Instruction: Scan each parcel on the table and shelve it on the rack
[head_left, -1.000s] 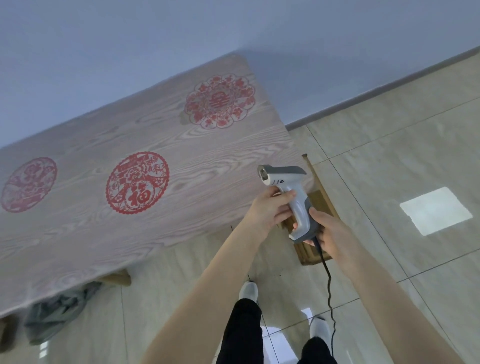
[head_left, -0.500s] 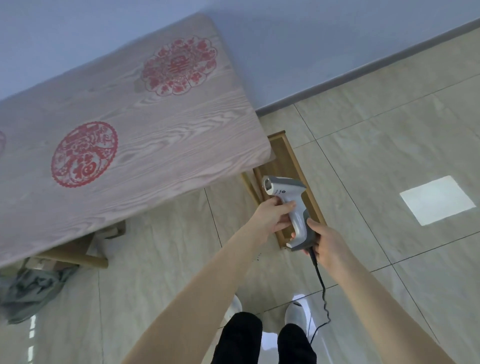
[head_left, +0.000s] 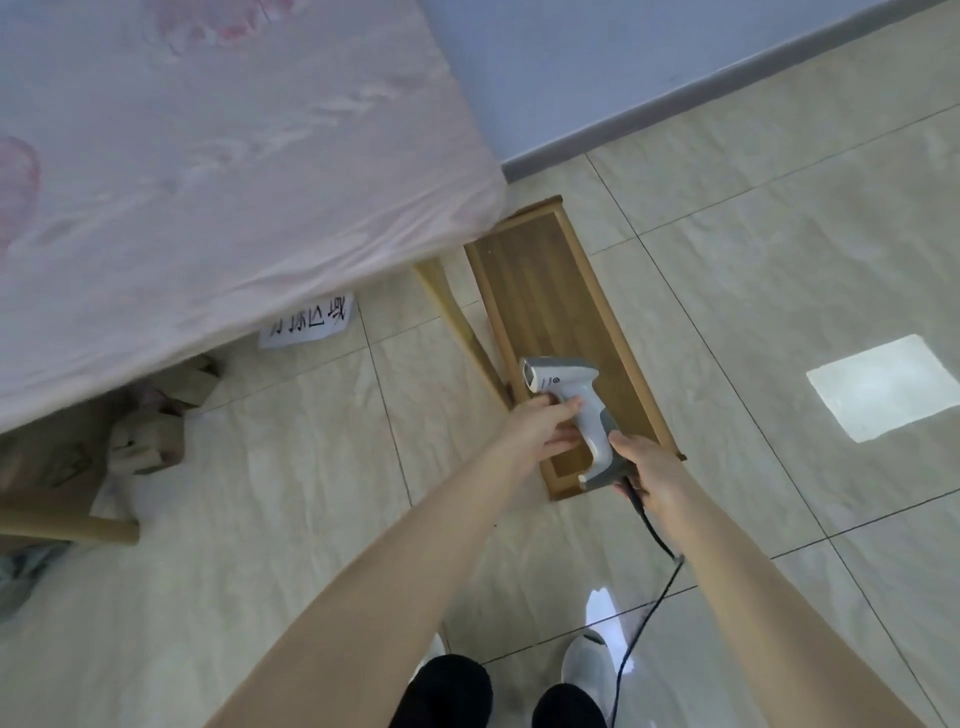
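Both my hands hold a white and grey barcode scanner (head_left: 571, 400) above the floor. My left hand (head_left: 543, 428) grips it just under its head. My right hand (head_left: 649, 470) grips the grey butt of its handle, where a black cable (head_left: 649, 582) hangs toward my feet. The scanner's window faces left. The wood-grain table (head_left: 218, 171) with faded red paper-cut prints fills the upper left; no parcel lies on the part that shows. A low wooden rack (head_left: 550, 306) lies on the floor right under the scanner.
A table leg (head_left: 457, 322) slants down beside the rack. Under the table are a white paper sign (head_left: 311, 322), cardboard pieces (head_left: 156, 431) and a grey cloth (head_left: 21, 571). Pale floor tiles spread to the right, and a blue wall (head_left: 571, 67) stands behind. My shoes (head_left: 584, 670) are at the bottom.
The view has tilted down and to the right, so the table has slid up and left and more of the rack shows. Both hands have kept the same hold on the scanner.
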